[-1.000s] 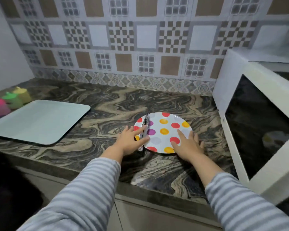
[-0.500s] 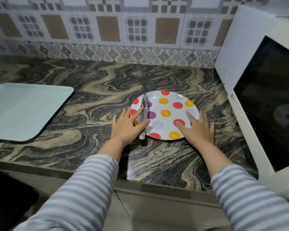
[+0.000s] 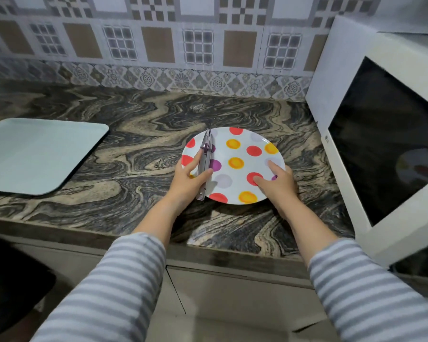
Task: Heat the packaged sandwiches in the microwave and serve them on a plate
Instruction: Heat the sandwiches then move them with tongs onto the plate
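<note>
Lift the plate (image 3: 245,156) level off the counter (image 3: 134,154) beside the microwave (image 3: 336,77), since the left grip (image 3: 188,180) pinches the tongs (image 3: 204,157) against its left rim and the right grip (image 3: 278,185) clasps its right rim.

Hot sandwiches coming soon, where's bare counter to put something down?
Free: counter between tray and plate, and behind the plate up to the backsplash. Crowded: by the microwave, left hand, right hand and tongs on the plate.

Microwave (image 3: 381,144) cut off right; tray (image 3: 35,154) cut off left.
</note>
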`<state>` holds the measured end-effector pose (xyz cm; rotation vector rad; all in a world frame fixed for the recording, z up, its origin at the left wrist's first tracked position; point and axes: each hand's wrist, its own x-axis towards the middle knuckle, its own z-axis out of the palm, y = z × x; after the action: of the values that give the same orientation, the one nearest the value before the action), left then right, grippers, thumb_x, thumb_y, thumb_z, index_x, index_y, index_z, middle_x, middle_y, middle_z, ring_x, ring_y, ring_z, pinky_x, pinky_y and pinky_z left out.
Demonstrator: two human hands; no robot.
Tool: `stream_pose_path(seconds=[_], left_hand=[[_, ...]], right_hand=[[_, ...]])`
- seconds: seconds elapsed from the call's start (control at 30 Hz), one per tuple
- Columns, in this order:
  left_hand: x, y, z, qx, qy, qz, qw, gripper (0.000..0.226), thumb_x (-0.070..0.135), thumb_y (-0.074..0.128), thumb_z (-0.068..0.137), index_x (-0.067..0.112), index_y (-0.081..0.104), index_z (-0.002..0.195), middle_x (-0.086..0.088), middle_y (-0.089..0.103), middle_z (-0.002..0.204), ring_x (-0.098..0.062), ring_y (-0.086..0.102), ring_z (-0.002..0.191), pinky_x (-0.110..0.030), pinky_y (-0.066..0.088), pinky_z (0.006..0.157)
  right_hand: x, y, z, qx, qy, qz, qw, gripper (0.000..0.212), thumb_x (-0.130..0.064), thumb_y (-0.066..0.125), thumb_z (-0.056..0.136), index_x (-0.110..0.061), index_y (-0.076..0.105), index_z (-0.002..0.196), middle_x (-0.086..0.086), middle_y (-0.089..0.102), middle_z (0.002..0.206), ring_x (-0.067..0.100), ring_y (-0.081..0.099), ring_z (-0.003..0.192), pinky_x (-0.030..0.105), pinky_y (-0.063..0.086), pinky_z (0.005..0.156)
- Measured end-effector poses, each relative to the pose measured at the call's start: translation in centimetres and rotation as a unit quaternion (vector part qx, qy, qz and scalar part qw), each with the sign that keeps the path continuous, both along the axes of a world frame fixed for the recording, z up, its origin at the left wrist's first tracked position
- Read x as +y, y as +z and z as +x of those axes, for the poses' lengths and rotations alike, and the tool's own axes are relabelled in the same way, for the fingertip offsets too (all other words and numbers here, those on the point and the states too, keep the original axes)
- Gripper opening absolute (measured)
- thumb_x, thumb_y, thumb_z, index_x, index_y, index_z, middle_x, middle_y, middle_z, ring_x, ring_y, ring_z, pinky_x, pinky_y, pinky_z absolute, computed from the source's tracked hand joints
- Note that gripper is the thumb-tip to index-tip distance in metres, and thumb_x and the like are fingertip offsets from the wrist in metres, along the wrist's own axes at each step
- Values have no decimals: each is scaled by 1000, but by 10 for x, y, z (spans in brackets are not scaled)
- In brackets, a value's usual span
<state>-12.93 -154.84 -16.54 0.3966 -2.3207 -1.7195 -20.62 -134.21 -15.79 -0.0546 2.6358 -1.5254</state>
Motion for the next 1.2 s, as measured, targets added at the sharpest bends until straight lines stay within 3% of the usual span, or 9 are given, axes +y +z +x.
stream_pose_path(seconds=[0.07,0.13,0.23,0.43,0.57,0.67,0.77,0.83,1.2], left_hand=[[9,-3,17,13,10,26,1000,58,27,64,91,35,41,144,5,23,149,15,51,98,-2,45,67],[20,-5,42,19,21,56,998,58,28,66,90,38,42,143,6,25,147,-1,53,115,-11,48,77],[42,-8,83,6,32,91,995,61,31,71,85,39,45,140,2,32,148,-21,61,112,-20,52,79],[102,-15,173,9,50,103,993,61,29,72,84,38,48,138,4,36,147,-4,63,104,-13,52,74],[150,-28,239,10,28,101,994,62,34,71,79,37,51,137,-7,42,146,-12,63,113,-22,55,82],[192,-30,276,11,71,120,990,55,18,67,88,33,50,138,7,39,141,5,66,92,-11,51,68],[223,-37,301,11,79,138,987,52,16,66,89,37,51,135,6,42,142,-9,68,96,-19,55,75],[241,-39,311,5,73,141,987,54,19,68,88,37,51,136,4,42,144,-18,67,101,-25,56,80],[369,-30,270,13,-13,135,991,55,22,70,87,35,51,137,8,39,136,-10,64,83,-14,51,60]], right_hand=[[9,8,17,7,-14,-82,997,57,-17,67,88,-17,46,141,4,34,143,12,42,113,24,41,87],[20,10,35,-5,-10,-139,990,60,-8,69,86,-14,46,141,4,42,141,13,47,115,25,45,90],[41,4,70,-52,3,-182,982,67,-3,70,83,-11,42,143,5,47,143,21,50,123,34,46,100],[103,-8,151,-82,43,-194,977,79,-4,73,81,-12,32,148,6,45,144,21,49,126,33,44,102],[149,-19,206,-91,70,-183,976,81,-4,73,81,-13,30,149,6,46,142,21,51,123,37,45,103],[186,-27,242,-110,79,-188,973,81,-4,72,82,-17,29,150,4,49,140,22,54,119,40,48,100],[219,-30,268,-108,77,-192,972,81,-6,73,81,-19,30,149,3,50,139,22,55,119,40,49,98],[240,-32,279,-100,70,-197,973,81,-6,73,81,-19,31,149,2,50,139,21,54,119,41,49,100],[380,-21,298,-48,-53,-226,971,78,0,70,82,-15,32,148,-3,50,132,11,50,114,24,43,92]])
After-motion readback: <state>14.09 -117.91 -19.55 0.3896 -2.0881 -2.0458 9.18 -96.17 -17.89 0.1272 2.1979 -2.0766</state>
